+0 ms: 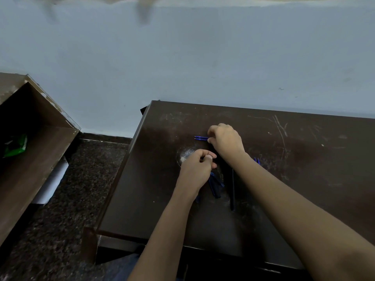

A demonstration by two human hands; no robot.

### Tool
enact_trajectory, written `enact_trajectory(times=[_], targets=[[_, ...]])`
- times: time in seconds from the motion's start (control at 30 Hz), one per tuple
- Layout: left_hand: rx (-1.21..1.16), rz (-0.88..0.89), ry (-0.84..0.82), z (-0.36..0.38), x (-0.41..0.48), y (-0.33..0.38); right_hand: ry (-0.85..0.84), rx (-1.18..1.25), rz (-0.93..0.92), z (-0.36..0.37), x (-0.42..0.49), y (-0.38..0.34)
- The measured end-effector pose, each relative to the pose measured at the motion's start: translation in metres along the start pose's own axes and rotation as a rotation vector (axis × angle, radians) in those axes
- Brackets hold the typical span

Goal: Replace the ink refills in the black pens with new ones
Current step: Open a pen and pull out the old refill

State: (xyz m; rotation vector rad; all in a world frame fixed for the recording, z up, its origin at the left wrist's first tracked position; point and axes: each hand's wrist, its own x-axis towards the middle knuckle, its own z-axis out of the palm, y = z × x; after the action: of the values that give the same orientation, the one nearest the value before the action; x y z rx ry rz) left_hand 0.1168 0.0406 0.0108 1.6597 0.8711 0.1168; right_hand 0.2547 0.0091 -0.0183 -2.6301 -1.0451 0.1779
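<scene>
Dark brown scratched wooden table (pixel 304 159), pale blue wall behind. Right hand (pixel 226 141) pinches two thin blue ink refills (pixel 200 137); left hand (pixel 196 166) curled, contents unclear. Slim black pen (pixel 232 191) lies between forearms. Best: single out one refill, feed it tip-first, straight into barrel.

Your left forearm (pixel 162 230) and right forearm (pixel 294 209): both bare, uncovered from near edge to wrist. Your left hand (pixel 195 165) and right hand (pixel 225 140): bare, short thumbnail showing on left. Blue cloth (pixel 123 266), denim-like, at near edge beside left forearm.
</scene>
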Motion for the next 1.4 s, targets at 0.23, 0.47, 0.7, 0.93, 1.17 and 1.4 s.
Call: enact_trajectory(times=[0.23,0.47,0.7,0.93,1.17,1.4], targets=[[-0.015,-0.049,0.019,0.002,0.002,0.001,0.215,0.190,0.139,-0.017,-0.034,0.013],[0.027,0.011,0.025,0.004,0.002,-0.001,0.189,0.227,0.480,-0.032,-0.085,0.059],[0.047,0.067,0.052,0.006,0.002,-0.002,-0.028,0.195,0.700,-0.026,-0.107,0.077],[0.083,0.049,0.021,0.004,0.003,-0.003,-0.054,0.199,0.726,-0.016,-0.106,0.078],[0.102,0.088,-0.005,0.002,0.003,-0.005,0.079,0.399,0.566,-0.037,-0.100,0.072],[0.112,0.112,-0.063,0.000,0.006,-0.011,0.348,1.086,0.364,-0.074,-0.095,0.022]])
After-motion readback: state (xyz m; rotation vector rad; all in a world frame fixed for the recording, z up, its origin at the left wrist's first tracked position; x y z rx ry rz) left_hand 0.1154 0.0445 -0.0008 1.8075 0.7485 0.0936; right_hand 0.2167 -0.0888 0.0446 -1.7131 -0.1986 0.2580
